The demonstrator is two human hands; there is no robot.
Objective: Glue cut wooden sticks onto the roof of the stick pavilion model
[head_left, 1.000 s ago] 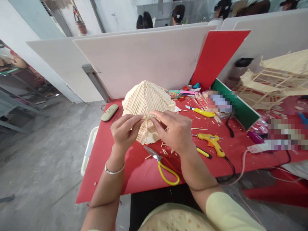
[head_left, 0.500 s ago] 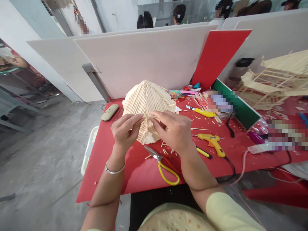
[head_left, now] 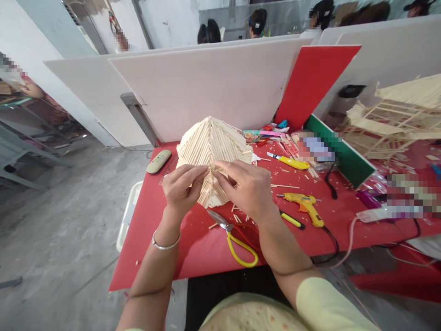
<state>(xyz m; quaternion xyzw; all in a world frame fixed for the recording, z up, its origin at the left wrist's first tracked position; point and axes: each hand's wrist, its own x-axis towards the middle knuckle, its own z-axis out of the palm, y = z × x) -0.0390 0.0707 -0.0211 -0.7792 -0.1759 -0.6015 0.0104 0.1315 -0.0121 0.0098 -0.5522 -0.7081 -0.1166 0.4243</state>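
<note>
A model roof of pale wooden sticks (head_left: 212, 140) stands on the red tabletop, its ridges meeting at a peak. My left hand (head_left: 184, 186) pinches at the near ridge from the left, fingertips together. From the right, my right hand (head_left: 250, 186) meets it there, thumb and forefinger closed at the same spot. Whatever small piece lies between the fingertips is too small to make out. Scissors with yellow handles (head_left: 241, 248) lie below the hands. A yellow glue gun (head_left: 305, 204) rests to the right, with a yellow-and-black cutter (head_left: 292, 219) by my right wrist.
A yellow utility knife (head_left: 291, 162), loose sticks (head_left: 285, 186) and scraps lie at the right. The remote-like beige object (head_left: 159, 162) sits at the left edge. White boards (head_left: 206, 92) stand behind; another stick model (head_left: 396, 119) is at the far right.
The view has shifted very slightly. Both hands stay at the ridge, with only a small movement of the fingertips.
</note>
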